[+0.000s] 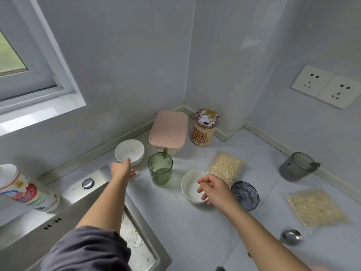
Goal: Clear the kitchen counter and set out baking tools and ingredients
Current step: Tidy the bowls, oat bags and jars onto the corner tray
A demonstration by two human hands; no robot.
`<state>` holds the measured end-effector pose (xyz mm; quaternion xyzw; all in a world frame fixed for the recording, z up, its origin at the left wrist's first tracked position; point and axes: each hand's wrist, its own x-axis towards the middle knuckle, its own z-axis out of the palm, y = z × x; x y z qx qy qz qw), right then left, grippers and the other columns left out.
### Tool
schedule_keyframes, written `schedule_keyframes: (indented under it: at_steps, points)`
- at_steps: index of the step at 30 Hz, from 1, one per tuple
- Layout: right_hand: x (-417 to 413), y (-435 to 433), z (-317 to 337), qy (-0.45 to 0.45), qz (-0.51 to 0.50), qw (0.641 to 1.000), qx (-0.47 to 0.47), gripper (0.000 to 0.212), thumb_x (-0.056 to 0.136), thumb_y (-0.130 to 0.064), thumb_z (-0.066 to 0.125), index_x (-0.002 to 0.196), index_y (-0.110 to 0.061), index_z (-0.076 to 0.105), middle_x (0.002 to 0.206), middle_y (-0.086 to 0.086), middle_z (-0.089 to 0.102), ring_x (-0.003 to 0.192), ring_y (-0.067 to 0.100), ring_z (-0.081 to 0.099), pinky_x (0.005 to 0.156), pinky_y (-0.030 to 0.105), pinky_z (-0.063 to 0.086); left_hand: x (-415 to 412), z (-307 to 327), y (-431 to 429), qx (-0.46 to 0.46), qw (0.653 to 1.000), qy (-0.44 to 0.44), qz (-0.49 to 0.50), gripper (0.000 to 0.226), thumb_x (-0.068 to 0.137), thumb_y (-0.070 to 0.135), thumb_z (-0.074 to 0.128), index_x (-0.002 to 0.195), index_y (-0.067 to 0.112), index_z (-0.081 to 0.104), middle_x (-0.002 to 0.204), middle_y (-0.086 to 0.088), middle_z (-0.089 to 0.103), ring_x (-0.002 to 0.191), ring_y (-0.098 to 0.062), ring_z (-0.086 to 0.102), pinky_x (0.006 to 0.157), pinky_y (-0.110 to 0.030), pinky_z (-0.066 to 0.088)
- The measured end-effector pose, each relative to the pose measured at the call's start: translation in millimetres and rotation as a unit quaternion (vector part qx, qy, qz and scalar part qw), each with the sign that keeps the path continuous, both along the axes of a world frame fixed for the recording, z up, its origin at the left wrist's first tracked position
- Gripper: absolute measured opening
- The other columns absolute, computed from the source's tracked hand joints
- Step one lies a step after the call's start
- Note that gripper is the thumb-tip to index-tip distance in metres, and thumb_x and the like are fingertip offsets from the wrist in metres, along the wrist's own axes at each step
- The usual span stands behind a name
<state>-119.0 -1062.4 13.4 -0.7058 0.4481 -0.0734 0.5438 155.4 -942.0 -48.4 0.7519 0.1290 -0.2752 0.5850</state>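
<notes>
My left hand (122,169) reaches to the near rim of a white bowl (129,150) by the back wall; its fingers touch the rim, and a firm grip does not show. My right hand (214,188) hovers with loosely curled fingers over a second white bowl (190,186) and holds nothing. A green ribbed glass (160,168) stands between the two bowls. Behind it sit a pink-lidded container (168,130) and a cartoon-dog jar (204,127). Right of my right hand lie a dark glass dish (246,195) and a bag of pale flakes (226,166).
A steel sink (136,237) lies at the lower left, with a white printed bottle (27,189) on its side beyond it. A grey measuring cup (298,166), a second bag of flakes (315,207) and a metal spoon (291,236) are on the right. Wall sockets (324,86) sit above.
</notes>
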Motion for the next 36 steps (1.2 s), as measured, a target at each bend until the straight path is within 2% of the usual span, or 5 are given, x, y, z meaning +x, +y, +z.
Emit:
schedule_keyframes:
  at_steps: [5,8,12,21,36]
  points:
    - [-0.1,-8.9,-19.2,0.037,-0.027,0.999,0.006,0.015,0.092,-0.008,0.051,0.095,-0.017,0.063,0.079,0.000,0.069,0.053,0.008,0.057,0.047,0.021,0.044,34.5,-11.8,-5.3,0.022,0.998,0.043,0.052,0.030,0.085,0.006,0.045,0.113,-0.003,0.049,0.074,-0.015,0.060,0.026,-0.022,0.049,0.050,-0.025,0.045]
    - [-2.6,-11.0,-30.3,0.084,-0.027,0.996,-0.014,0.015,0.090,-0.009,0.051,0.096,-0.020,0.059,0.082,0.001,0.064,0.060,0.013,0.060,0.053,0.029,0.050,37.3,-9.2,-5.8,0.006,0.996,0.059,0.072,0.040,0.085,0.000,0.040,0.122,-0.005,0.050,0.091,-0.018,0.060,0.046,-0.029,0.057,0.040,-0.022,0.043]
    - [-4.1,-8.4,-44.6,0.188,0.001,0.978,-0.091,0.026,0.088,-0.021,0.049,0.113,-0.023,0.042,0.092,0.006,0.065,0.063,0.026,0.067,0.058,0.036,0.057,24.4,3.7,-7.6,0.005,0.997,0.001,0.072,0.041,0.090,0.002,0.039,0.130,0.004,0.048,0.125,-0.015,0.055,0.085,-0.042,0.065,0.072,-0.039,0.057]
    - [23.7,-3.8,-76.6,0.094,-0.187,0.961,0.180,0.047,0.089,-0.007,0.036,0.135,-0.015,0.026,0.079,0.021,0.060,0.047,0.029,0.060,0.044,0.034,0.052,-2.5,58.4,1.0,-0.010,0.995,-0.097,0.000,0.033,0.082,0.012,0.031,0.108,0.004,0.050,0.081,-0.015,0.060,0.056,-0.027,0.057,0.059,-0.031,0.049]
    - [-11.2,8.5,-19.9,0.004,-0.096,0.982,0.164,0.039,0.093,-0.007,0.026,0.127,-0.024,0.037,0.110,0.019,0.059,0.059,0.031,0.067,0.054,0.038,0.059,-115.6,96.8,-14.5,-0.006,0.953,-0.115,-0.279,0.028,0.094,0.018,0.041,0.095,0.004,0.065,0.085,-0.019,0.065,0.065,-0.032,0.063,0.062,-0.040,0.058]
